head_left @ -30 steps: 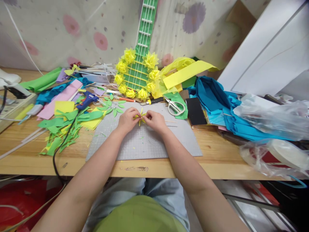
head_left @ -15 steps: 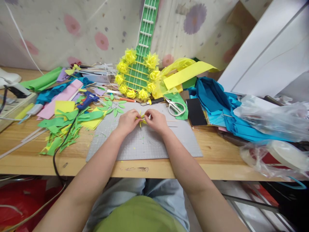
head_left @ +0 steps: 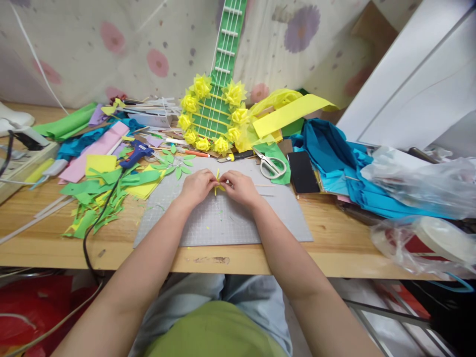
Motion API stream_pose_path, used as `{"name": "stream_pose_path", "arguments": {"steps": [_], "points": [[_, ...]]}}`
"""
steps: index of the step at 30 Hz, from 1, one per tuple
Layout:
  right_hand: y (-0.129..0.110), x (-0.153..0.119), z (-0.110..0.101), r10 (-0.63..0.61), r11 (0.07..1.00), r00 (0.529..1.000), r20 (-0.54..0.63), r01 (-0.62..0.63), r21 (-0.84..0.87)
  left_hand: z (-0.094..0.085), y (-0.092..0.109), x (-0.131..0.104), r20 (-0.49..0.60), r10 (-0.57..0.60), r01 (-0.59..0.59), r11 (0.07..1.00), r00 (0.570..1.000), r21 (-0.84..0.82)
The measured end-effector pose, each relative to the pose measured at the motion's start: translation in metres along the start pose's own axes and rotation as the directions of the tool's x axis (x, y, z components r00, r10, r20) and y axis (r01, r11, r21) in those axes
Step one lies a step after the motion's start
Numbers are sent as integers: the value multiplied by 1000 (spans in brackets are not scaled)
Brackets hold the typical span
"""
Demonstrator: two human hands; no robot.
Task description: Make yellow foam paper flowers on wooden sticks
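Over the grey cutting mat (head_left: pixel 223 228), my left hand (head_left: pixel 200 187) and my right hand (head_left: pixel 240 187) meet with fingertips pinched together. Between them is a small yellow paper piece (head_left: pixel 217 174), its thin pointed tips sticking out above and below the fingers. Both hands are closed on it; most of the piece is hidden. Behind them stands a green toy guitar (head_left: pixel 211 119) ringed with yellow paper flowers (head_left: pixel 203 87). Green paper leaves (head_left: pixel 177 163) lie left of my hands. White-handled scissors (head_left: pixel 272 167) rest on green paper to the right.
A blue glue gun (head_left: pixel 137 152) and green and yellow paper scraps (head_left: pixel 96 198) lie at left, its black cord crossing the table edge. A box cutter (head_left: pixel 238 155) lies behind my hands. A phone (head_left: pixel 303 172), blue crepe paper (head_left: pixel 330 153) and a plastic bag (head_left: pixel 427 178) fill the right.
My right fingers have closed in nearer to the left ones around the yellow paper piece. The things on the table have stayed in place.
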State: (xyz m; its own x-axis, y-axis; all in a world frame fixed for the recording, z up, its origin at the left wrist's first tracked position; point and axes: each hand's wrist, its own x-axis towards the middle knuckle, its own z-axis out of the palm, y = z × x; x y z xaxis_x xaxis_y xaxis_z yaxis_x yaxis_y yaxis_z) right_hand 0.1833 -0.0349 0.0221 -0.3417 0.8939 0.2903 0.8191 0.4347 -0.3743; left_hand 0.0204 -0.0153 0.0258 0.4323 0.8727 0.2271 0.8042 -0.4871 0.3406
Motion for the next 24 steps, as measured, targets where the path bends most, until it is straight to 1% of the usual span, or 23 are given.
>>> {"name": "stream_pose_path", "arguments": {"steps": [4,11,17,21,24], "points": [[4,1,3,4,1000,1000,3,-4,4,-1,-1,1,23,7,-6,998,1000,-56],[5,2,3,10,1000,1000,21,-10,23,2,-8,2,29,19,-11,968,999,-250],[4,3,1,37,994,998,41,-40,97,3,-9,3,17,-77,78,942,997,-326],[5,4,0,29,983,999,33,-35,181,2,-7,3,-51,-46,27,943,998,-330],[3,3,-1,22,978,1000,11,-24,210,3,-8,4,-94,-10,-22,943,995,-333]]}}
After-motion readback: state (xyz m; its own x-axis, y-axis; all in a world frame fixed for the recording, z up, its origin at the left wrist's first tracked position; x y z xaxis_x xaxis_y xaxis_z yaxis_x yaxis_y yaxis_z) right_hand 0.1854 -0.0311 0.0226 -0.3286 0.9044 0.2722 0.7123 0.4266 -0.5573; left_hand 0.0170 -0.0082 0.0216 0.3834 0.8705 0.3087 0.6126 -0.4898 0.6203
